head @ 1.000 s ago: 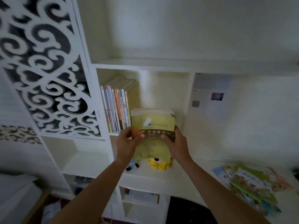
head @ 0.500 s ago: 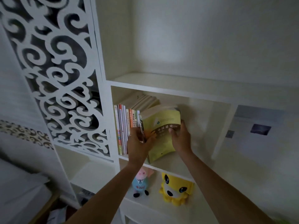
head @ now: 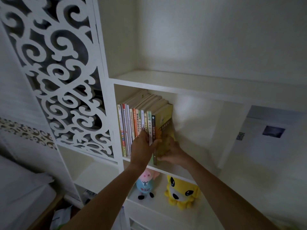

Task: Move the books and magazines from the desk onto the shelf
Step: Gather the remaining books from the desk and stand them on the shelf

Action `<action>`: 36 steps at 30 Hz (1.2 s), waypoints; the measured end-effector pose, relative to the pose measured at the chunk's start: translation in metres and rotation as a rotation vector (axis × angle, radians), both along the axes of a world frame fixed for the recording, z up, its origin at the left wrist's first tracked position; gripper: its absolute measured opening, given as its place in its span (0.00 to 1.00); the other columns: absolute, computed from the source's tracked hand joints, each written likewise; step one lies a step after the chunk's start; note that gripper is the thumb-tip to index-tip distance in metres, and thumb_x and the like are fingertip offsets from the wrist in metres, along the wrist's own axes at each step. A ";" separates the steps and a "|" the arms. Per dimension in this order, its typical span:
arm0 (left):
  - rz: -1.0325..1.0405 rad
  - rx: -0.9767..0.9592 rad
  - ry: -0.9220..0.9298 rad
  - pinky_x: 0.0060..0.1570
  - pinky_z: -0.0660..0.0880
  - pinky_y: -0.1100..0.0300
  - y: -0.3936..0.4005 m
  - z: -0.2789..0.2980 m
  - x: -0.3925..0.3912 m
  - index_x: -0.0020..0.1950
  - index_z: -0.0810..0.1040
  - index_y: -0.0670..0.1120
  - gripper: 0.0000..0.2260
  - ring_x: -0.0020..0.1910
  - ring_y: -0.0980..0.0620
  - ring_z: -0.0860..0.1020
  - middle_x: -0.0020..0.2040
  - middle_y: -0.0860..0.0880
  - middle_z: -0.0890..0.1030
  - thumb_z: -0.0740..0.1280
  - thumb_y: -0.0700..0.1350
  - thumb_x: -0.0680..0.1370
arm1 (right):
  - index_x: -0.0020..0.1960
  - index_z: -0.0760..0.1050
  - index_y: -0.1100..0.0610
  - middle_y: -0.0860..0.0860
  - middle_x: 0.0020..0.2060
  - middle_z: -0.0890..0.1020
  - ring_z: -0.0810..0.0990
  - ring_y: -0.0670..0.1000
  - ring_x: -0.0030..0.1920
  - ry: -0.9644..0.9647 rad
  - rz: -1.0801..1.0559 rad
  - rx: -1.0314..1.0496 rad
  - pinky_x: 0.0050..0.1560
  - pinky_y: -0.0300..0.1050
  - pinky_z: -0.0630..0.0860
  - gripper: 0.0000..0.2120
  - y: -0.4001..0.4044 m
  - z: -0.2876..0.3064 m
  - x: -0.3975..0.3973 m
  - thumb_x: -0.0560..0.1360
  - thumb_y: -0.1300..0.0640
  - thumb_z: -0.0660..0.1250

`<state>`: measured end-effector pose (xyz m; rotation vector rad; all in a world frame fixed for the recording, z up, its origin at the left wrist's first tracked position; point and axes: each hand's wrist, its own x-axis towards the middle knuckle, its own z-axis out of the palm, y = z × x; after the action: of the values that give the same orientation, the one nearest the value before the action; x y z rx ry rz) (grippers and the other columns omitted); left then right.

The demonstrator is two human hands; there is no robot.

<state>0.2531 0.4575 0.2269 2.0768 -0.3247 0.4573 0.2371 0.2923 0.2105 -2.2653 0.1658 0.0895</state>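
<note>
A thick yellow book (head: 164, 123) with a dark spine stands upright on the white shelf (head: 187, 175), pressed against the right end of a row of several upright books (head: 132, 125). My left hand (head: 141, 146) lies over the lower spines of the row and the yellow book's spine. My right hand (head: 172, 152) grips the yellow book's lower cover from the right side. The desk is out of view.
A pink pig plush (head: 145, 185) and a yellow plush (head: 180, 195) sit in the compartment below. A white carved lattice panel (head: 63, 77) stands to the left. The book compartment has free room to the right (head: 199, 130). A paper with dark squares (head: 269, 135) is at right.
The yellow book went from held flat in front of the shelf to turned upright and pushed in beside the row. Both hands moved up and in with it.
</note>
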 end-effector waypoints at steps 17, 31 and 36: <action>0.018 0.360 -0.212 0.52 0.83 0.56 0.010 -0.028 0.008 0.62 0.67 0.49 0.12 0.52 0.53 0.81 0.57 0.49 0.79 0.66 0.45 0.81 | 0.79 0.33 0.41 0.52 0.75 0.67 0.76 0.60 0.67 -0.346 -0.003 -0.146 0.64 0.63 0.75 0.64 0.033 -0.032 0.009 0.63 0.41 0.79; -0.060 0.125 -0.264 0.44 0.84 0.53 0.023 0.010 0.011 0.66 0.64 0.48 0.18 0.49 0.49 0.84 0.57 0.45 0.80 0.67 0.49 0.81 | 0.80 0.45 0.42 0.51 0.70 0.74 0.79 0.54 0.65 -0.560 0.012 -0.066 0.57 0.59 0.81 0.52 0.033 0.024 0.005 0.69 0.49 0.77; -0.032 0.198 -0.348 0.41 0.84 0.52 0.033 0.052 0.017 0.67 0.67 0.53 0.16 0.47 0.49 0.83 0.55 0.46 0.81 0.67 0.50 0.81 | 0.80 0.48 0.39 0.55 0.64 0.77 0.82 0.52 0.55 -0.682 0.021 -0.213 0.54 0.49 0.81 0.45 0.036 0.088 -0.001 0.75 0.50 0.74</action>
<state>0.2700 0.4908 0.2794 2.1754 -0.6294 0.7969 0.2365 0.3281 0.2982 -2.3727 -0.2210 -0.7114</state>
